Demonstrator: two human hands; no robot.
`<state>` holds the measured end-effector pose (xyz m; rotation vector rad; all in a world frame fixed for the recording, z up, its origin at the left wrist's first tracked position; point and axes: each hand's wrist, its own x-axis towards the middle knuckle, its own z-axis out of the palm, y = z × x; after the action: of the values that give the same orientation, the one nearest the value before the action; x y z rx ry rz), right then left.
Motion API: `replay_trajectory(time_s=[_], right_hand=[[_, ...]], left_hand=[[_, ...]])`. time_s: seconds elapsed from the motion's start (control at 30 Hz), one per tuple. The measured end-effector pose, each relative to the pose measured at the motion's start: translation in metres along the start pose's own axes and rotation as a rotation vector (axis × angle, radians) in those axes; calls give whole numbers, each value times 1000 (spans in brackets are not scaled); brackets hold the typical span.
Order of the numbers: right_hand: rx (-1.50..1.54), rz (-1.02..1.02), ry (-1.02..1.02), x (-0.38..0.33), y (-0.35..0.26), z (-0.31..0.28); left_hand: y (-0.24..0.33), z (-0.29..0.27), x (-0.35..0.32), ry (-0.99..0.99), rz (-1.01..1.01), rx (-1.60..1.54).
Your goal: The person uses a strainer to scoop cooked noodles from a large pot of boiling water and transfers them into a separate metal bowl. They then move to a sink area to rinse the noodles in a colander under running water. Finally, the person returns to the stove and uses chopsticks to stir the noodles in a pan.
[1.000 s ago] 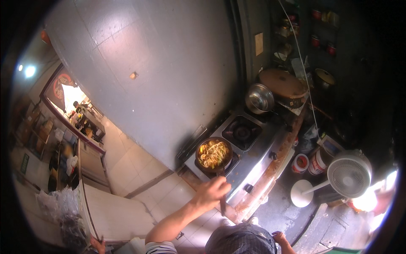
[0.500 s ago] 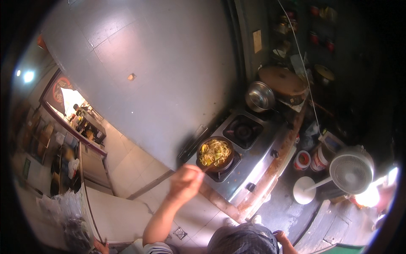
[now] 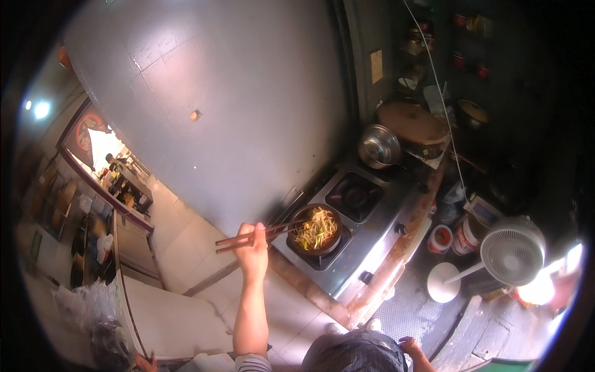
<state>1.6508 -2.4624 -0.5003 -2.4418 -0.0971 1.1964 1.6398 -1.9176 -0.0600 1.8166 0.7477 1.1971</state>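
Note:
My left hand (image 3: 252,245) is closed around a pair of brown chopsticks (image 3: 230,243). It is beside the stove, left of a round dark pan (image 3: 315,248). The chopsticks' tips reach to the pan's left rim, over noodle-like strands with green and yellow pieces (image 3: 316,228). The pan sits on the near burner of the two-burner stove (image 3: 348,251). By the right side of my dark apron (image 3: 353,353) is my right hand (image 3: 409,345); its fingers are too small and dim to read.
A metal pot (image 3: 379,146) stands past the bare far burner (image 3: 355,196). Beside it is a large round brown lid (image 3: 413,121). A white fan (image 3: 512,251) and two tubs, one a red-and-white bucket (image 3: 440,238), are to the right. Another hand (image 3: 146,362) shows at the lower left edge.
My left hand has moved left, away from the pan, and the chopsticks are now seen lengthwise. The strands in the pan lie differently. My right hand has hardly moved.

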Motion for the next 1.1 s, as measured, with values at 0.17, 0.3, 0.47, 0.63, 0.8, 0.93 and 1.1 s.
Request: replay_trajectory(time_s=[0.17,0.3,0.47,0.63,0.8,0.93,1.1], right_hand=[[-65,-54,45,1,14,5],[-57,13,19,-10,-3,0],[-55,9,50,-13,-3,-2],[-75,14,23,-11,-7,4],[53,29,-3,-4,-1,12],[27,-30,20,-11,2,9],[15,-34,-4,-19,7,13]], left_hand=[[20,-5,-7,-161,98,75],[34,-13,-19,-296,245,32],[50,-22,-16,-340,279,47],[49,-14,-10,-500,360,80],[38,-1,-5,-513,424,131],[45,-17,7,-382,238,45],[64,-4,12,-380,331,63]])
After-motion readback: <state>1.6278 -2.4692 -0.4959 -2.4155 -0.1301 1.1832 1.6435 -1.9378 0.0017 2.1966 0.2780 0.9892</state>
